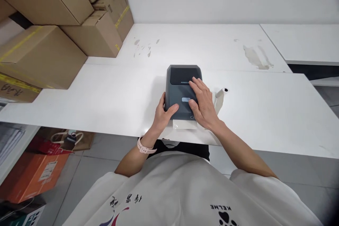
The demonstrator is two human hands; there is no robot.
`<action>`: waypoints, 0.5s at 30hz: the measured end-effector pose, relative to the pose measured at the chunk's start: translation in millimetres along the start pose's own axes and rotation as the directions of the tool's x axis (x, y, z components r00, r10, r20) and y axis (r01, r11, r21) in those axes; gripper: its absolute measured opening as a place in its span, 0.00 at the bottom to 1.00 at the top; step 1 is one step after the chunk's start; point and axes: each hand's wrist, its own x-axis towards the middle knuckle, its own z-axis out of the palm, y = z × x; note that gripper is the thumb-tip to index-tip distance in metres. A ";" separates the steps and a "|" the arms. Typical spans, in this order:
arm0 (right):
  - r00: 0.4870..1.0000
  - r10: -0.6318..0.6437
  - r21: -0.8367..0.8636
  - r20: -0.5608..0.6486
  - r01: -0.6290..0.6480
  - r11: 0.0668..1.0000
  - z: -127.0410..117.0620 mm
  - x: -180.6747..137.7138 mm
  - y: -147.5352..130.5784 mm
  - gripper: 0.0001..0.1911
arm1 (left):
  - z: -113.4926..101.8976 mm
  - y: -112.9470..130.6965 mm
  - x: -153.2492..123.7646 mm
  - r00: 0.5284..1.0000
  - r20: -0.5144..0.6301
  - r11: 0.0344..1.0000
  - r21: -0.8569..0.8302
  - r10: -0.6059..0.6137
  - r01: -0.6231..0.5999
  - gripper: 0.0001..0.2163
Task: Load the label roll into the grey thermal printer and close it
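A dark grey label printer [173, 93] with a black window panel and a light button stands on the white table near its front edge. A white label strip [182, 124] sticks out from its front side. My left hand [162, 114] grips the printer's left front corner, thumb on top and fingers down the side. Flat across the right part of the lid lies my right hand [202, 104], fingers stretched out and holding nothing. Just right of that hand is a small paper roll [221, 92], its backing strip trailing toward me.
Cardboard boxes [92, 35] are stacked on the left of the white table [265, 113]. Peeled patches mark its surface toward the back. A gap [304, 71] opens at the right. On the floor at lower left are an orange box [34, 174] and a paper bag [84, 142].
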 end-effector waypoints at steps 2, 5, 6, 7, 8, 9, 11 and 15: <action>0.998 0.022 0.019 -0.051 -0.021 1.000 3.2 0.2 -1.3 0.31 | 0.7 -0.7 4.0 0.999 -0.033 1.000 0.010 0.020 -0.020 0.39; 0.991 0.073 0.087 -0.110 -0.064 0.994 7.3 -1.3 -2.4 0.30 | -0.6 -4.8 5.8 0.999 -0.020 0.999 0.019 0.031 -0.031 0.40; 0.988 0.096 0.113 -0.119 -0.082 0.990 8.4 -2.4 -2.9 0.30 | -1.4 -7.5 3.0 0.999 -0.019 0.999 0.026 0.025 -0.025 0.40; 0.985 0.119 0.134 -0.126 -0.102 0.986 9.2 -3.6 -3.6 0.31 | -2.4 -11.1 -2.4 0.999 -0.039 0.999 0.043 0.016 -0.014 0.40; 0.980 0.144 0.150 -0.133 -0.124 0.981 9.9 -4.9 -4.4 0.31 | -3.2 -15.2 -10.1 0.996 -0.086 0.997 0.074 0.010 -0.003 0.39; 0.976 0.169 0.164 -0.139 -0.146 0.976 10.5 -6.1 -5.4 0.31 | -4.0 -19.8 -19.8 0.988 -0.155 0.993 0.114 0.004 0.014 0.38; 0.967 0.206 0.189 -0.147 -0.177 0.966 11.4 -8.0 -7.2 0.30 | -4.9 -27.6 -41.5 0.946 -0.321 0.971 0.234 0.041 0.038 0.34; 0.966 0.203 0.209 -0.160 -0.168 0.963 12.1 -8.5 -7.4 0.28 | -3.6 -25.8 -67.2 0.975 -0.114 0.961 0.180 -0.191 0.210 0.23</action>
